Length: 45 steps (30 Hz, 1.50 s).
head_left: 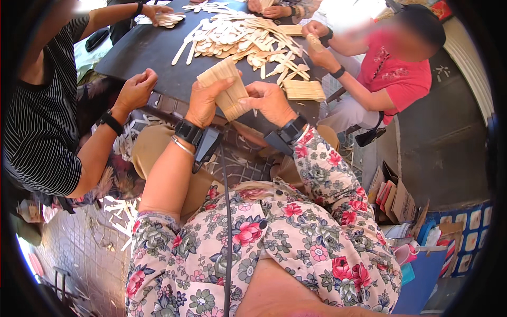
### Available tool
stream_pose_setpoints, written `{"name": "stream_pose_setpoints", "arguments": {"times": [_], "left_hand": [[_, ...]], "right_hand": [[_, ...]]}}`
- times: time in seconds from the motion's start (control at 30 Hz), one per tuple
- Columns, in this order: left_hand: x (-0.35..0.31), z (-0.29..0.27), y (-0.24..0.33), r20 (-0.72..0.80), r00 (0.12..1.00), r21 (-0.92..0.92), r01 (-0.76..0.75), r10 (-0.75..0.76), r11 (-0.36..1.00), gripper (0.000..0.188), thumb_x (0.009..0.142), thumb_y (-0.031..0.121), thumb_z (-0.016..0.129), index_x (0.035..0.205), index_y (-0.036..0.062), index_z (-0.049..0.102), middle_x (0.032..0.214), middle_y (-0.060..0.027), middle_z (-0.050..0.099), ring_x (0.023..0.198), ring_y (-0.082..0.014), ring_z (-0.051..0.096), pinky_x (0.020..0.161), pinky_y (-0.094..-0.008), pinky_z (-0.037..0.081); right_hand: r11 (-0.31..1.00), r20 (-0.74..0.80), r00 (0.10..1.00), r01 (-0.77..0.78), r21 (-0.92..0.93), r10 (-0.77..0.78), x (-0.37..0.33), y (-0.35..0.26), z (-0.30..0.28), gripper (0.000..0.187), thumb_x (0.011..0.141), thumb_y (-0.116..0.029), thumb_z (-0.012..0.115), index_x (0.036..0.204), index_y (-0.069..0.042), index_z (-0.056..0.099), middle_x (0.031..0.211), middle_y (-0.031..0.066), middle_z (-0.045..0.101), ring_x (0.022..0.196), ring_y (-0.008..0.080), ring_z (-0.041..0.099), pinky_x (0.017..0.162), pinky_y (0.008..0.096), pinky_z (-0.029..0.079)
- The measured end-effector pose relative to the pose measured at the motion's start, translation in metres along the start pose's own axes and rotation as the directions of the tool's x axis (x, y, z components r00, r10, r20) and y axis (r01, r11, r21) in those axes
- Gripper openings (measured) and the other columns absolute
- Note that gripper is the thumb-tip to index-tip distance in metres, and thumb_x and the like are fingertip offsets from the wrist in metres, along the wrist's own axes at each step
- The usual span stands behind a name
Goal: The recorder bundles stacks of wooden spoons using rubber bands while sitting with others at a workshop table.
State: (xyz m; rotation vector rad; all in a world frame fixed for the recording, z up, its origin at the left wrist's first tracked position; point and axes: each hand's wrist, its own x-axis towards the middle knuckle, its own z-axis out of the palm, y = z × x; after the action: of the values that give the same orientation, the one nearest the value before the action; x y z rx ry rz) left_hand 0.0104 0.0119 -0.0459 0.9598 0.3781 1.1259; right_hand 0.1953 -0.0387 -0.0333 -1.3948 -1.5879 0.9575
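Two-handed, grips a flat bundle of pale wooden sticks (224,84) by the counter (150,61)'s near edge: clasps one side in the left hand (207,103), pinches the other with the right hand (272,102). Faces a jumbled heap of round-ended sticks (232,39), a second bundle (304,91) at the right edge, and co-workers' hands (137,91).

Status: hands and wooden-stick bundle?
Left hand gripping wooden-stick bundle. Right hand touching its right edge. Loose wooden pile beyond, on dark table.
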Motion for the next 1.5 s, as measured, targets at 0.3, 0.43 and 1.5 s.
{"name": "stream_pose_setpoints", "arguments": {"times": [0.3,0.43,1.5], "left_hand": [[-0.017,0.004,0.010,0.062,0.995,0.238,0.062,-0.078,0.969,0.034,0.085,0.008,0.064,0.115,-0.0066,0.061,0.113,-0.0130,0.067,0.102,-0.0185,0.064,0.091,-0.0306,0.050],[-0.013,0.019,0.013,0.125,0.986,0.357,0.059,-0.110,0.932,0.032,0.085,0.008,0.063,0.114,-0.0063,0.063,0.111,-0.0109,0.068,0.099,-0.0157,0.064,0.089,-0.0290,0.050],[-0.027,0.045,0.044,0.170,0.982,0.441,-0.005,-0.078,0.897,0.037,0.088,0.016,0.064,0.119,-0.0038,0.060,0.110,-0.0134,0.067,0.103,-0.0211,0.064,0.093,-0.0328,0.049]], "right_hand": [[0.995,0.106,0.994,-0.016,0.094,0.006,-0.007,-0.012,0.007,0.029,0.075,-0.009,0.077,0.100,0.002,0.069,0.086,0.0073,0.071,0.079,0.0118,0.064,0.073,0.0265,0.051],[0.983,0.092,0.996,-0.033,0.182,0.016,-0.014,-0.009,-0.005,0.027,0.073,-0.002,0.077,0.099,0.002,0.070,0.086,0.0046,0.070,0.080,0.0098,0.062,0.073,0.0255,0.051],[0.953,0.169,0.980,0.052,0.297,-0.106,-0.016,-0.003,-0.001,0.029,0.074,-0.009,0.079,0.100,0.001,0.070,0.089,0.0037,0.070,0.082,0.0086,0.061,0.077,0.0246,0.049]]}}
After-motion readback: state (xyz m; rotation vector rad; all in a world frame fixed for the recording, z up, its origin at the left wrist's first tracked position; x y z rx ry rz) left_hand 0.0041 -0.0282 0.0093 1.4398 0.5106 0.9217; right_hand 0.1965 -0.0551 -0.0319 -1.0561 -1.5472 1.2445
